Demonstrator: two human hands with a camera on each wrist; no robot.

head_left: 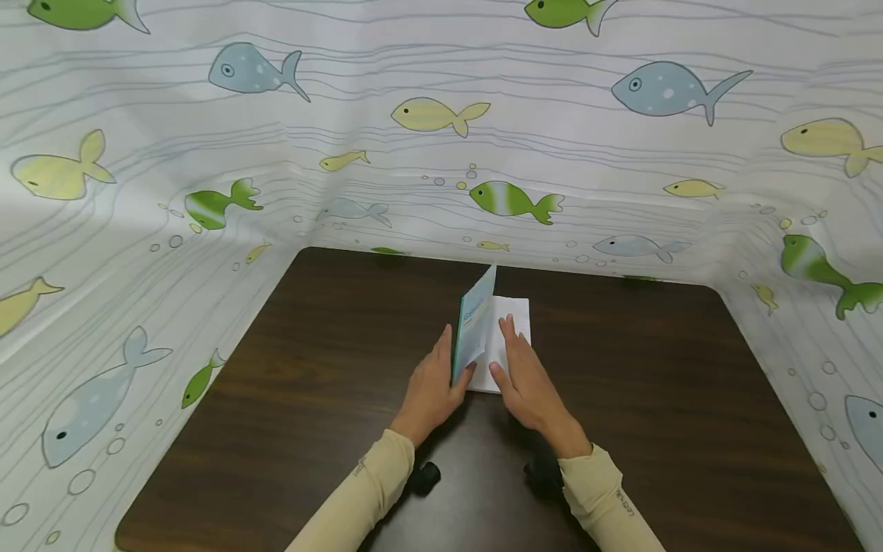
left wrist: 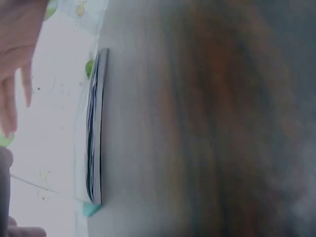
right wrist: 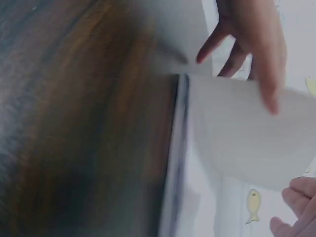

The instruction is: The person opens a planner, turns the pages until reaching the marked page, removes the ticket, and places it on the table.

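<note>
A thin book (head_left: pixel 476 322) lies at the middle of the table, its pale blue cover with lettering raised at a slant. White paper (head_left: pixel 519 308) shows to the right of the cover. The left hand (head_left: pixel 431 387) is at the cover's near left end, holding it between thumb and fingers; the right wrist view shows that left hand (right wrist: pixel 259 44) with its thumb over a white sheet (right wrist: pixel 237 123). With fingers extended and apart, the right hand (head_left: pixel 531 383) is over the white paper; whether it touches is unclear. Stacked page edges (left wrist: pixel 95 138) show in the left wrist view.
The dark wood-grain table (head_left: pixel 310 368) reaches a fish-patterned white sheet (head_left: pixel 414 46) at the back and sides. Dark rounded objects (head_left: pixel 424 479) are beside both wrists. The wrist views are partly blurred.
</note>
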